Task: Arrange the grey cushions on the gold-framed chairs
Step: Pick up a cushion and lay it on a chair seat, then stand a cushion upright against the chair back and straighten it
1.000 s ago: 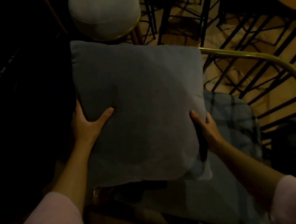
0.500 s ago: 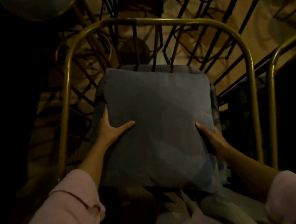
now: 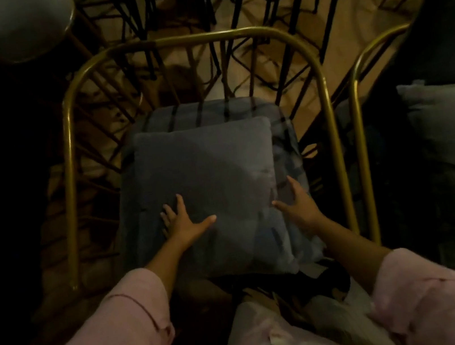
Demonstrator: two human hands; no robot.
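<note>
A square grey cushion [image 3: 207,181] lies flat on the grey seat pad [image 3: 210,111] of a gold-framed chair [image 3: 184,40] right in front of me. My left hand [image 3: 183,224] rests on the cushion's near left part, fingers spread and thumb pointing right. My right hand [image 3: 297,206] lies over its near right edge, also with fingers apart. Neither hand is closed around the fabric. Pink sleeves cover both my forearms.
A second gold-framed chair [image 3: 358,121] stands close on the right with another grey cushion [image 3: 454,142] on it. A round padded stool [image 3: 9,25] is at the top left. Black metal table and chair legs [image 3: 206,5] crowd the floor behind.
The cushion has come down from being held against the chair back to lying flat on the seat. Both hands have loosened from its sides and now rest spread on top.
</note>
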